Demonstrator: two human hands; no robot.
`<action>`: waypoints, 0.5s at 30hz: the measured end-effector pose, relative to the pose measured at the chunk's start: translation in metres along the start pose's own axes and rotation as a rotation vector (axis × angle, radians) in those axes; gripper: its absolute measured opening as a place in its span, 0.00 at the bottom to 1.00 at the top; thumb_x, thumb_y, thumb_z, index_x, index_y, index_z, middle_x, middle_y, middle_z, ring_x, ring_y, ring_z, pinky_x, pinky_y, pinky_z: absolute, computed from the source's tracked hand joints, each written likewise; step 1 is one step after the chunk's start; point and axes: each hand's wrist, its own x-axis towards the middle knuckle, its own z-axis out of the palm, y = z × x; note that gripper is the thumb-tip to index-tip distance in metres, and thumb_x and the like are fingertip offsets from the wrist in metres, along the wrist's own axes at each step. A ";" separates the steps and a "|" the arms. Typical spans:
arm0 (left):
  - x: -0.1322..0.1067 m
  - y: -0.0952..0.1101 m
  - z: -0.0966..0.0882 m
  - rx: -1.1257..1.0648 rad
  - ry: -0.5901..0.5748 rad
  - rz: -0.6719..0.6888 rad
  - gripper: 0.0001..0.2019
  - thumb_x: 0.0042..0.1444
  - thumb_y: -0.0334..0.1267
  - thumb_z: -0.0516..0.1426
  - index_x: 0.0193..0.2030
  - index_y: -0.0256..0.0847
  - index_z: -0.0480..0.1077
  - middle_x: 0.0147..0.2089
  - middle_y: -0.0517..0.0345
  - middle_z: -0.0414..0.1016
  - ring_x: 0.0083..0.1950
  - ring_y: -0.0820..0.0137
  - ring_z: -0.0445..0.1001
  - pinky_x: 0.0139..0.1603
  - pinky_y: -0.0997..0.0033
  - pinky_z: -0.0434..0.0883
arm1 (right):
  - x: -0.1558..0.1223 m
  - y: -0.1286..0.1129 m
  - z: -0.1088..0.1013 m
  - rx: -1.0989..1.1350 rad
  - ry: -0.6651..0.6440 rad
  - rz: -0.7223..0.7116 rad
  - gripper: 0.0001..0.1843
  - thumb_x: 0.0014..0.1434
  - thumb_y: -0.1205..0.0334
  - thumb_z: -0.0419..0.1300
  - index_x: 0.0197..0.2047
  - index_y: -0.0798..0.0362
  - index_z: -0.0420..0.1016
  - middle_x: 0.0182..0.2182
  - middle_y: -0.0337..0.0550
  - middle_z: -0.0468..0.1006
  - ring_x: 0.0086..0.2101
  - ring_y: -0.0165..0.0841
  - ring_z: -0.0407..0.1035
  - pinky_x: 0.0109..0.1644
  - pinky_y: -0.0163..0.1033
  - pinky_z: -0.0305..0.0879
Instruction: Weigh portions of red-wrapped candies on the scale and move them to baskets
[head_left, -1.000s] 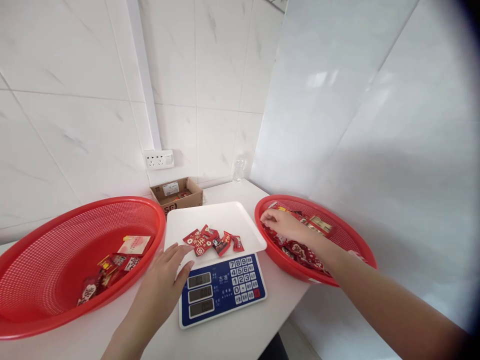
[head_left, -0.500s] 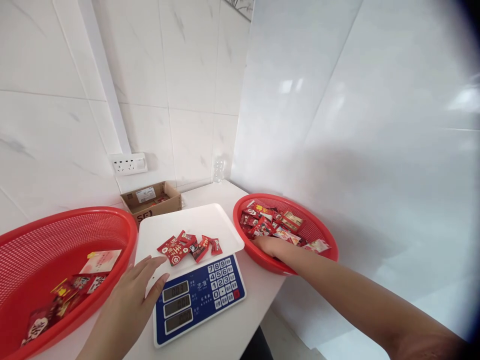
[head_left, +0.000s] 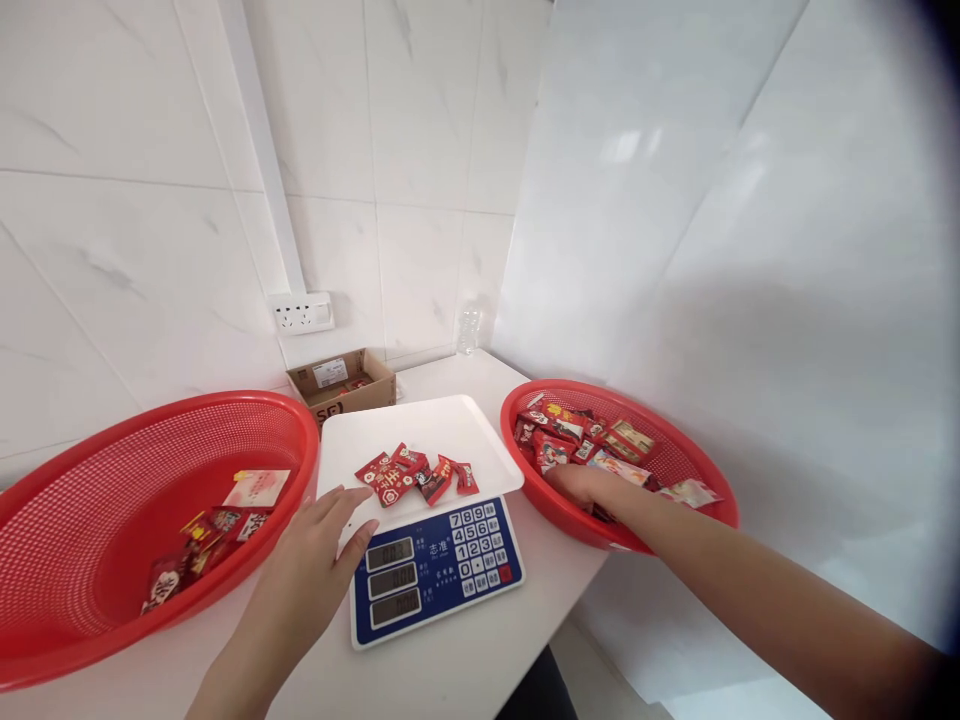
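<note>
Head-camera view of a person's two bare hands at a white table [head_left: 480,660] bearing a scale and two red baskets. Compared with one second ago, the right hand [head_left: 581,487], between four and five o'clock, has gone down into the right basket [head_left: 551,508]; then its fingers showed above the wrapped packets [head_left: 555,450], now they are sunk among them. Whether they are apart, together or gripping something cannot be told. The left hand [head_left: 319,545], toward seven to eight o'clock, stays by the near left corner of the white weighing tray [head_left: 442,425], empty, thumb and fingers apart; contact with the tray is unclear. The small group of red packets [head_left: 395,480] on the tray, at seven o'clock, lies as it did.

Below that tray is the scale's blue panel [head_left: 439,575], with keys and three displays. The left basket [head_left: 97,450], at eight o'clock, holds more packets [head_left: 259,488]. Just below nine o'clock, behind the tray, stands an open cardboard box [head_left: 367,397]; a clear bottle [head_left: 469,328] is near the centre, by the wall. The left hand hides the tray's near corner, and the right forearm crosses the right basket's near rim, covering some of its contents.
</note>
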 end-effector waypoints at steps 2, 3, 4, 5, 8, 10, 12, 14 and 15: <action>0.000 0.002 -0.001 -0.005 -0.009 -0.010 0.21 0.60 0.48 0.45 0.55 0.47 0.68 0.58 0.50 0.72 0.61 0.54 0.66 0.57 0.50 0.67 | 0.001 0.002 -0.009 -0.026 -0.101 -0.032 0.07 0.35 0.75 0.64 0.18 0.54 0.75 0.17 0.41 0.75 0.20 0.36 0.68 0.24 0.38 0.62; 0.000 0.002 -0.001 -0.007 -0.012 -0.015 0.21 0.61 0.48 0.45 0.55 0.47 0.68 0.58 0.50 0.71 0.61 0.54 0.66 0.57 0.50 0.67 | 0.001 0.003 -0.015 -0.034 -0.133 -0.051 0.08 0.33 0.76 0.63 0.19 0.53 0.76 0.17 0.40 0.74 0.20 0.35 0.68 0.24 0.37 0.61; 0.000 0.003 -0.001 -0.009 -0.012 -0.020 0.21 0.60 0.48 0.45 0.55 0.47 0.68 0.58 0.50 0.72 0.61 0.54 0.66 0.57 0.50 0.67 | 0.000 0.004 -0.021 -0.037 -0.140 -0.072 0.09 0.34 0.75 0.63 0.20 0.53 0.76 0.18 0.39 0.74 0.20 0.34 0.68 0.24 0.36 0.61; 0.000 0.003 -0.001 -0.010 -0.011 -0.025 0.21 0.60 0.49 0.45 0.55 0.47 0.68 0.58 0.50 0.72 0.61 0.54 0.66 0.57 0.50 0.67 | 0.000 0.005 -0.028 -0.038 -0.129 -0.092 0.08 0.35 0.74 0.62 0.21 0.53 0.76 0.18 0.38 0.74 0.21 0.33 0.67 0.25 0.36 0.60; 0.000 0.003 0.000 -0.022 -0.025 -0.035 0.22 0.60 0.50 0.44 0.56 0.48 0.67 0.58 0.51 0.71 0.62 0.54 0.65 0.57 0.49 0.66 | -0.004 0.007 -0.048 -0.030 -0.025 -0.137 0.04 0.40 0.70 0.61 0.22 0.52 0.75 0.22 0.38 0.75 0.26 0.33 0.68 0.29 0.34 0.59; 0.000 0.002 0.000 -0.036 -0.023 -0.031 0.22 0.60 0.51 0.44 0.56 0.48 0.68 0.57 0.52 0.72 0.61 0.55 0.66 0.57 0.50 0.66 | -0.007 0.007 -0.059 -0.024 0.062 -0.143 0.03 0.43 0.68 0.61 0.24 0.52 0.75 0.23 0.38 0.75 0.28 0.33 0.68 0.31 0.35 0.59; 0.000 -0.001 0.001 -0.052 -0.015 -0.021 0.23 0.59 0.52 0.45 0.55 0.48 0.68 0.56 0.52 0.73 0.60 0.55 0.67 0.57 0.50 0.67 | -0.010 0.006 -0.067 -0.017 0.133 -0.138 0.03 0.45 0.67 0.60 0.26 0.52 0.75 0.24 0.38 0.75 0.28 0.32 0.68 0.32 0.34 0.59; 0.000 -0.003 0.003 -0.060 -0.005 -0.014 0.23 0.58 0.52 0.45 0.54 0.47 0.68 0.56 0.51 0.73 0.60 0.55 0.67 0.57 0.50 0.67 | -0.012 0.004 -0.070 -0.010 0.184 -0.132 0.04 0.46 0.67 0.59 0.28 0.52 0.76 0.26 0.37 0.76 0.30 0.31 0.68 0.33 0.34 0.59; 0.001 -0.005 0.003 -0.057 0.000 -0.014 0.23 0.58 0.53 0.45 0.54 0.47 0.69 0.56 0.51 0.73 0.60 0.54 0.67 0.56 0.50 0.67 | -0.012 0.004 -0.070 -0.007 0.205 -0.126 0.05 0.47 0.68 0.59 0.29 0.52 0.76 0.27 0.37 0.76 0.30 0.31 0.68 0.33 0.33 0.59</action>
